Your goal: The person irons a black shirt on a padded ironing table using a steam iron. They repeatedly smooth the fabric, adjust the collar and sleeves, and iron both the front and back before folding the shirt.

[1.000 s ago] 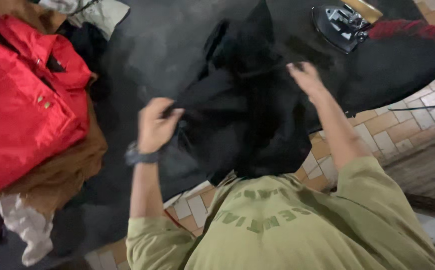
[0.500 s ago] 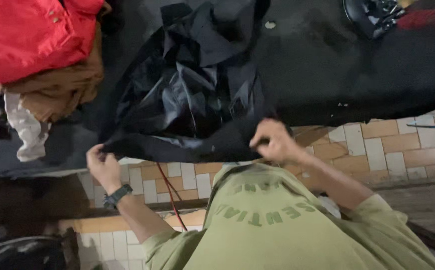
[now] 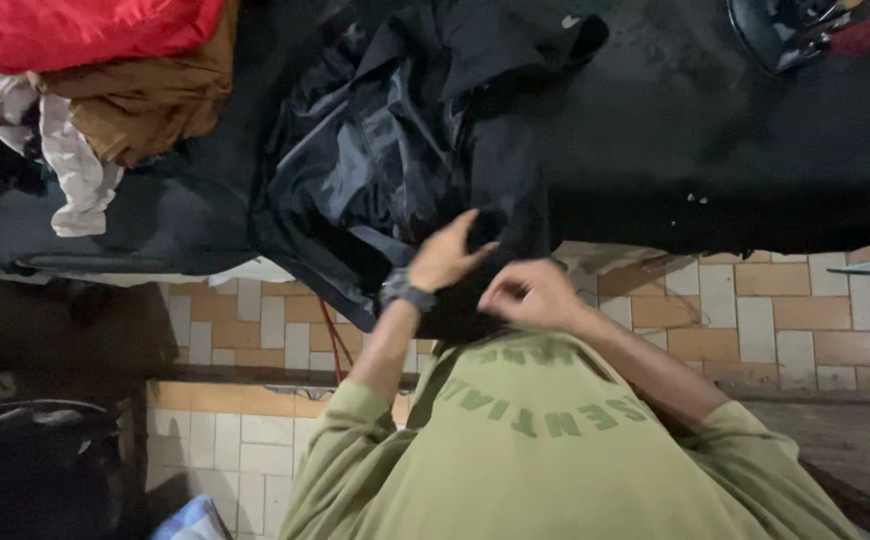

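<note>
A dark-covered tabletop [image 3: 715, 150] runs across the whole top of the view, its front edge hanging over a wall of tan and white tiles [image 3: 755, 320]. Spread over the middle of it lies a black jacket [image 3: 405, 150] of shiny, crinkled cloth, bunched into folds, with its near end drooping over the tabletop's edge toward the person. The person stands close against that edge in an olive-green sweatshirt [image 3: 555, 450] with sleeves pushed up the forearms.

At the far left of the tabletop sits a heap of clothes: a red garment [image 3: 85, 30] on top, a brown one [image 3: 145, 100] beneath it, and a pale, whitish one [image 3: 70, 170] trailing down at the side. A dark iron [image 3: 780, 30] rests at the far right corner, well apart from the jacket.

The left hand [image 3: 450, 255], with a dark watch [image 3: 407, 293] at the wrist, is clenched on a fold of the jacket's hanging end. The right hand [image 3: 530, 293], just beside it, has its grip pinched closed on the same dark cloth at the edge.
</note>
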